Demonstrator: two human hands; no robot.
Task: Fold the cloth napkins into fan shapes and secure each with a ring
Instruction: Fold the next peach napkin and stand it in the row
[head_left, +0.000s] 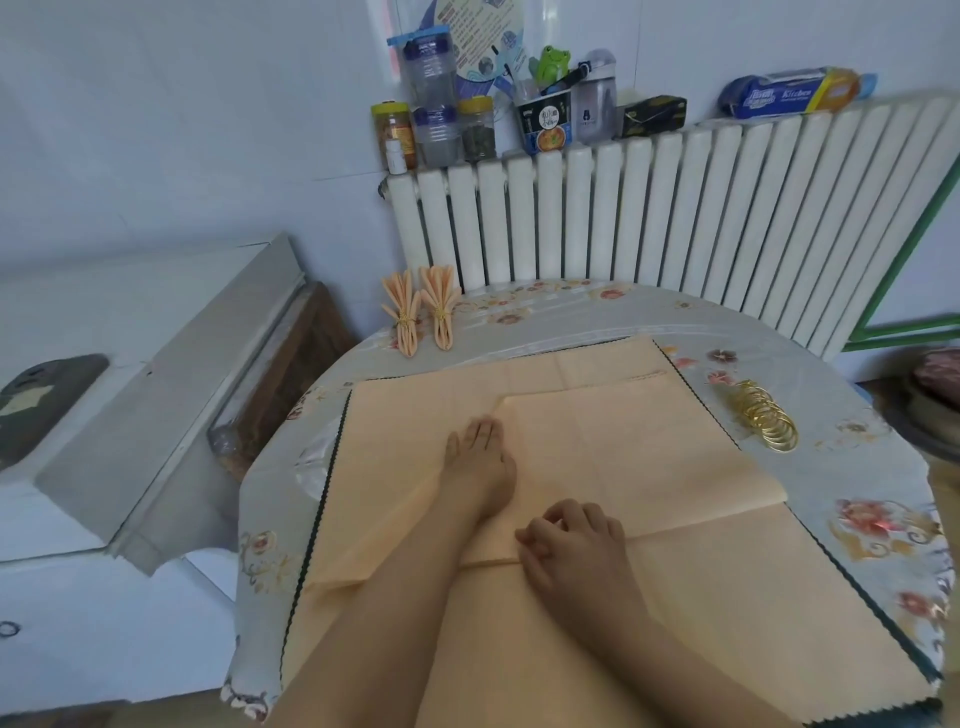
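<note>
A stack of peach cloth napkins (701, 597) covers the middle of the round table. The top napkin (639, 441) lies folded over, its fold running diagonally from the middle to the right. My left hand (480, 462) presses flat on that napkin's left edge, fingers together. My right hand (571, 535) rests lower on the cloth with its fingers curled, pinching the near fold. Two finished fan napkins (421, 312) with gold rings lie at the table's far left. A pile of gold rings (763, 418) sits to the right of the cloths.
The table wears a flowered grey tablecloth (857, 499). A white radiator (675, 218) stands behind it, with jars, bottles and boxes (467, 124) on top. A white counter (130, 364) runs along the left.
</note>
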